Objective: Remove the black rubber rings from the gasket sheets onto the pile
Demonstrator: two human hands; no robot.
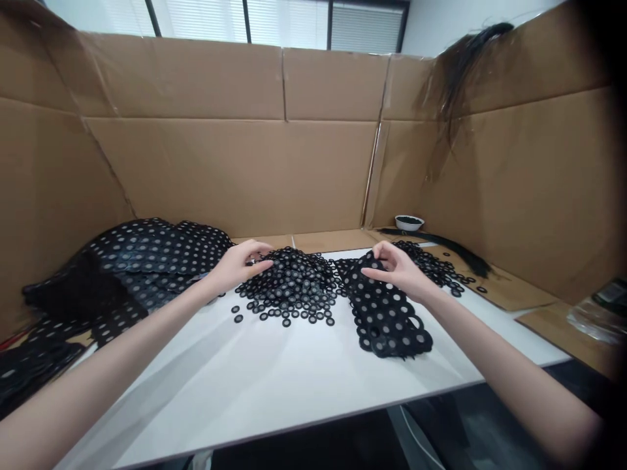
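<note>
Small black rings lie in a heap [294,281] at the middle of the white board, with several loose ones along its near side. At the heap's left edge is my left hand [241,264], its thumb and fingers apart and nothing clearly held between them. My right hand [396,269] pinches the upper edge of a black panel of joined rings [385,320]. The panel's top is lifted, while its lower part rests on the board right of the heap. White shows through some ring holes. My right fingers partly hide the pinched edge.
A dark dotted sheet of joined rings [161,254] is bunched at the left. More loose rings [431,267] lie right of my hand. Behind them are a small white bowl [409,223] and a black strand bundle [455,250]. Cardboard walls [235,170] surround the white board [274,385].
</note>
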